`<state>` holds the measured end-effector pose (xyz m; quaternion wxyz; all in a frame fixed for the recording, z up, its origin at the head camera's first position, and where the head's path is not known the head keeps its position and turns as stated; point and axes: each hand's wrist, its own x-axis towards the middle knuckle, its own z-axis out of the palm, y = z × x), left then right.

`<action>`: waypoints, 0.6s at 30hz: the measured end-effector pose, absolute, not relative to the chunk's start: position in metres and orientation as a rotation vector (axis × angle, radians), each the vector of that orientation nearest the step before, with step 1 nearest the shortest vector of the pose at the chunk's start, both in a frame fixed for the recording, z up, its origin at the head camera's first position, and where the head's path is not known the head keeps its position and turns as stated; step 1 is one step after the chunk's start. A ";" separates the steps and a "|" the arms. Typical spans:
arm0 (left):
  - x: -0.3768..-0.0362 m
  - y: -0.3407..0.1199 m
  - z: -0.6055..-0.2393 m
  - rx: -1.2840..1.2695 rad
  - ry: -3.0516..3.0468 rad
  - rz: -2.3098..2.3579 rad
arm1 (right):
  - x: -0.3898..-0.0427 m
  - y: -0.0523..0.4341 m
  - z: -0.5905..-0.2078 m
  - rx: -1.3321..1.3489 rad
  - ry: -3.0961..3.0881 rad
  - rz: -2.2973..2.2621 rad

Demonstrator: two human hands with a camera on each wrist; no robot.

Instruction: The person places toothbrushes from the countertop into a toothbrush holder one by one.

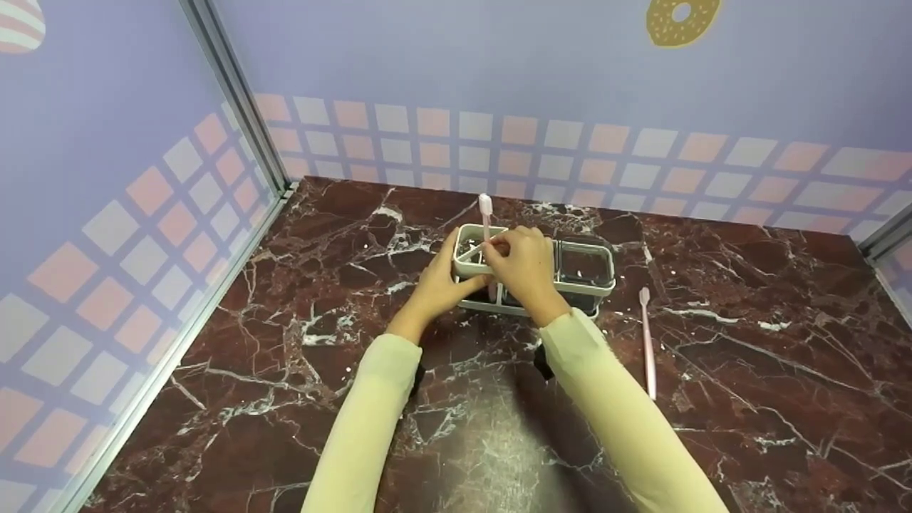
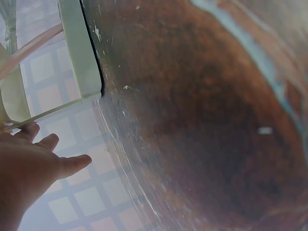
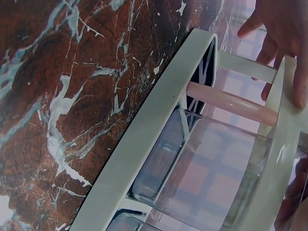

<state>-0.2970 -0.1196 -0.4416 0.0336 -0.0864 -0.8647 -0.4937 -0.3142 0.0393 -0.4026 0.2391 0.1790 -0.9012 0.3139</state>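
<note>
A white-rimmed holder [image 1: 584, 288] with clear compartments stands mid-table. A pink toothbrush [image 1: 485, 208] stands upright in its left compartment, head up. My right hand [image 1: 500, 251] reaches over the rim and pinches the brush's handle [image 3: 231, 103]; its fingers [image 3: 284, 29] show above the holder's rim [image 3: 144, 144]. My left hand [image 1: 443, 283] rests against the holder's front left side. In the left wrist view its fingers [image 2: 45, 143] lie fairly straight, touching the holder's frame [image 2: 79, 53]. A second pink toothbrush [image 1: 648, 345] lies flat on the table, right of the holder.
The dark red marble table [image 1: 299, 370] is closed in by purple checked walls on the left [image 1: 107, 214] and at the back [image 1: 570, 142]. A metal post [image 1: 235, 92] marks the back left corner.
</note>
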 end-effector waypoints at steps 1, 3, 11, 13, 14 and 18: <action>-0.297 -0.120 -0.442 -0.267 -2.657 -1.523 | -0.314 0.040 -0.402 0.491 -2.471 0.860; -0.297 -0.120 -0.441 -0.273 -2.652 -1.539 | -0.314 0.043 -0.400 0.494 -2.470 0.868; -0.298 -0.116 -0.441 -0.265 -2.664 -1.561 | -0.310 0.103 -0.384 0.418 -2.384 1.043; -0.298 -0.116 -0.441 -0.266 -2.665 -1.557 | -0.307 0.127 -0.382 0.353 -2.356 1.093; -0.299 -0.117 -0.441 -0.265 -2.665 -1.557 | -0.305 0.140 -0.383 0.311 -2.335 1.102; -0.299 -0.119 -0.442 -0.269 -2.650 -1.575 | -0.297 0.192 -0.396 0.117 -2.303 1.168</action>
